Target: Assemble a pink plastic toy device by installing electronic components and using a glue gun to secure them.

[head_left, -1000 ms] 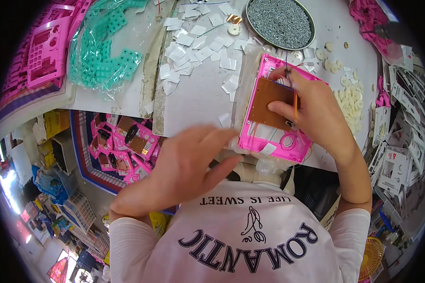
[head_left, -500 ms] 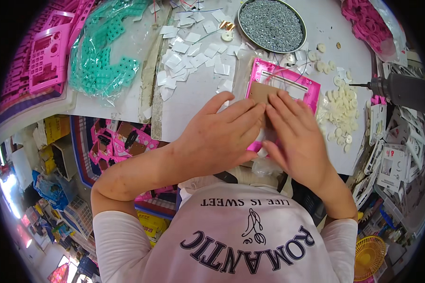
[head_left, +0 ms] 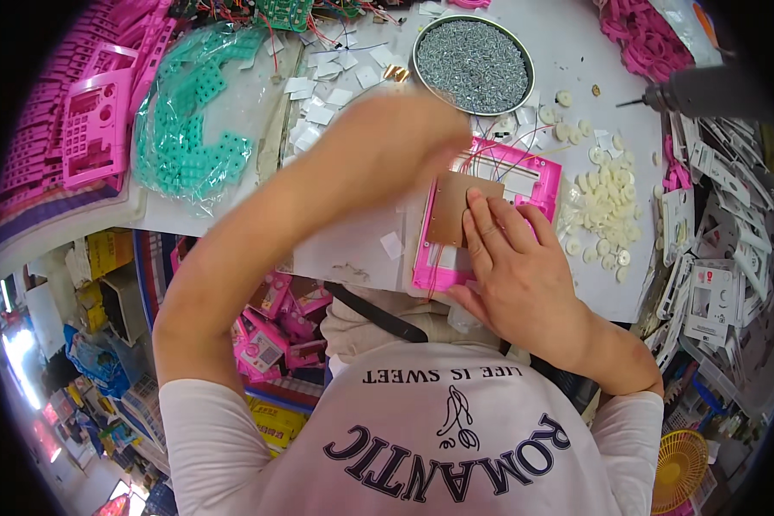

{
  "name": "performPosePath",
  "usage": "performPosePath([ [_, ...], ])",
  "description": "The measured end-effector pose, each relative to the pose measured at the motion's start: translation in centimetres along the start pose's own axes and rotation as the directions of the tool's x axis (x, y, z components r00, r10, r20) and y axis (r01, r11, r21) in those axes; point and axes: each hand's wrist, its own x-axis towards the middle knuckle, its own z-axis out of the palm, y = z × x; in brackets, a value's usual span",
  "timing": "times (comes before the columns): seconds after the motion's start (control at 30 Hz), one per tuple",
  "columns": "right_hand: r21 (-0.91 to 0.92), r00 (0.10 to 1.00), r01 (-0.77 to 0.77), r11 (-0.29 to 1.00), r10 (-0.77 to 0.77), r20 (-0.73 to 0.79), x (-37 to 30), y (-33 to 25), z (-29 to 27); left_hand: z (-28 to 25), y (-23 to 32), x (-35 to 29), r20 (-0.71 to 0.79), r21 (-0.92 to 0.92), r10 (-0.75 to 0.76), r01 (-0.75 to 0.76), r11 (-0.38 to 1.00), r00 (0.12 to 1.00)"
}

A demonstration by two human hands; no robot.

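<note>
White counter (head_left: 568, 64), littered with small parts, with you seated at its near edge. The fingers (head_left: 488, 230) of your right hand (head_left: 520, 275) lie extended and slightly spread, pressing rather than gripping, their tips on the brown board (head_left: 452, 211). The board sits within the pink housing (head_left: 421, 268), on the counter directly before you; red and dark wires (head_left: 490, 133) emerge at its far side. Your left hand (head_left: 426, 133) is blurred above the housing's far left corner, near the dish, and whether its fingers are open or closed cannot be told. For a sound hold, keep your right palm low, spread the pressure evenly so that the board stays level, and see that no wire is trapped beneath its edge. Just beyond the housing stands a round metal dish (head_left: 532, 67) filled with small metal pieces (head_left: 473, 64), apparently screws. Loose cream discs (head_left: 611, 211) lie to the right of the housing, below a dark power driver (head_left: 705, 90). Farther out, a clear bag (head_left: 199, 194) at left contains teal pads (head_left: 165, 155); below the counter, a blue-and-red basket (head_left: 150, 275) holds pink assemblies (head_left: 262, 348); at far right, a yellow basket (head_left: 681, 469) stands low, its contents indistinct.
</note>
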Motion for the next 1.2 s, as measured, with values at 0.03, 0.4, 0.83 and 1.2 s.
performPosePath([
  [0.03,-0.003,1.0,0.001,1.0,-0.001,0.005,0.2,-0.2,-0.2,0.1,-1.6,2.3,-0.199,0.165,0.042,-0.009,0.986,0.979],
  [0.4,0.001,1.0,-0.001,1.0,0.001,-0.025,-0.1,-0.3,0.2,2.9,-7.2,9.1,-0.148,0.645,0.032,0.072,0.761,0.989],
  [0.83,0.12,0.988,-0.064,0.991,0.08,-0.134,-0.6,0.6,0.3,2.7,4.8,-4.3,-0.083,-0.125,-0.025,0.015,0.992,0.996],
  [1.2,0.353,0.339,0.086,0.932,0.306,-0.89,-4.0,12.3,-10.2,6.5,6.1,-7.0,-0.235,0.047,-0.063,0.076,0.996,0.97],
])
